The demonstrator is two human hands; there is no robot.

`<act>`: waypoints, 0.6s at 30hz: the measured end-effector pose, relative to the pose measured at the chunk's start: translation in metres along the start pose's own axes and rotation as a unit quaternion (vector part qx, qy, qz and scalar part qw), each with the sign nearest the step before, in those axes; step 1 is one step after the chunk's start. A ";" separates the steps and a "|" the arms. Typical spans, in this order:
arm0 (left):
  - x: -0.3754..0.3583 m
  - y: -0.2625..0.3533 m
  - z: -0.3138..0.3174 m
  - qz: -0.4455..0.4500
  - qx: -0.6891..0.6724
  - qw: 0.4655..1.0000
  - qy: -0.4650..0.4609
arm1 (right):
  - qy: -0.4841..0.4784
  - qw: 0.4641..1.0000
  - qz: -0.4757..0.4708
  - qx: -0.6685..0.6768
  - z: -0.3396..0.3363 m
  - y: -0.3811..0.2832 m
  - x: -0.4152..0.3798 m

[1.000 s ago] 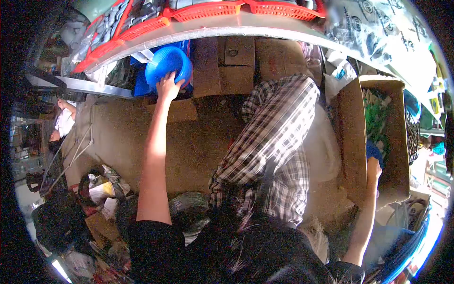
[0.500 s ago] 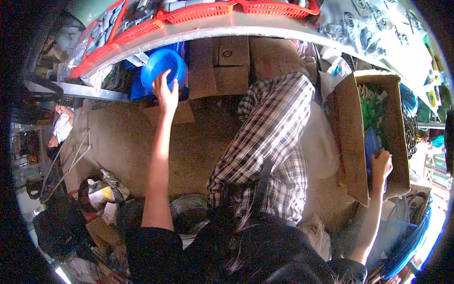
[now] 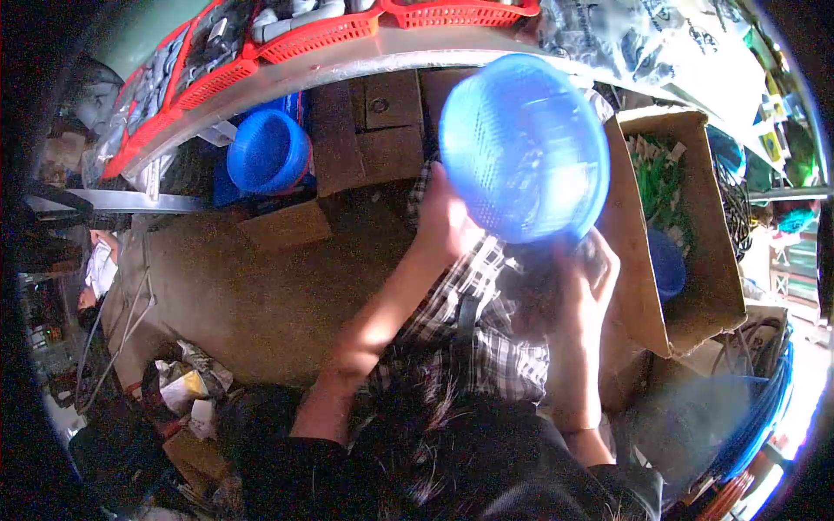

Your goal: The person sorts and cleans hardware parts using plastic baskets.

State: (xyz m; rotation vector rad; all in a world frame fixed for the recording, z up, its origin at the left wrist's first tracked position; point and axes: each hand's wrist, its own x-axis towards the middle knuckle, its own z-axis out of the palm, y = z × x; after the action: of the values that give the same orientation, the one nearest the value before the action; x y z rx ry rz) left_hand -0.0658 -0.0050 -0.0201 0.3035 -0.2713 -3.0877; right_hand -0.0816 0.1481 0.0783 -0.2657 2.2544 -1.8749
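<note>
A blue plastic basket (image 3: 526, 148) with a perforated side is held up in front of me, tilted and slightly blurred. My left hand (image 3: 450, 217) grips its lower left edge, thumb up along the side. At the lower right edge, my right hand (image 3: 589, 271) is closed on the same basket, its fingertips partly hidden and smeared. Another blue basket (image 3: 268, 152) stands under the shelf on the left. Inside the cardboard box (image 3: 627, 234) on the right lie a blue round item (image 3: 667, 265) and green pieces (image 3: 656, 178).
Red trays (image 3: 321, 39) of grey parts line the shelf (image 3: 365, 65) above. Closed cardboard boxes (image 3: 387, 130) stand beneath it. My legs in checked cloth (image 3: 504, 347) are below the basket. Blue coiled tubing (image 3: 756, 425) lies at lower right. A person (image 3: 102, 265) is at far left.
My left hand has left the blue basket on the left and come to the middle. My right hand has come out of the box. Both now hold a blue basket in front of me.
</note>
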 end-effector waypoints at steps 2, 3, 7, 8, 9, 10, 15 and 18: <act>-0.012 0.017 -0.009 0.130 0.145 0.980 -0.033 | -0.016 0.987 0.081 0.140 -0.002 0.002 0.004; -0.019 0.027 -0.013 0.164 0.177 0.970 -0.020 | 0.016 0.983 0.121 0.140 0.000 0.005 0.006; -0.049 0.059 0.019 0.248 0.238 0.934 0.093 | 0.129 0.988 0.043 0.079 0.000 0.047 0.028; -0.053 0.067 0.023 0.276 0.293 0.909 0.108 | 0.196 0.978 0.046 0.061 -0.006 0.060 0.038; -0.056 0.071 0.029 0.301 0.317 0.890 0.131 | 0.183 0.946 0.125 0.236 -0.020 0.075 0.047; -0.060 0.073 0.037 0.324 0.340 0.869 0.154 | 0.131 0.909 0.125 0.374 -0.020 0.055 0.050; -0.054 0.051 0.064 0.385 0.388 0.801 0.243 | 0.024 0.959 -0.057 0.277 0.037 0.001 0.016; -0.042 0.021 0.042 0.332 0.342 0.867 0.142 | -0.016 0.950 -0.311 0.009 0.082 0.008 0.002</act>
State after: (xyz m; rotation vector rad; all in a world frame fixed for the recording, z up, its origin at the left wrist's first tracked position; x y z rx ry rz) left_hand -0.0328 -0.0168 0.0326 0.5280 -1.1708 -2.1338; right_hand -0.0618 0.0710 0.0557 -1.1063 2.2976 -2.1306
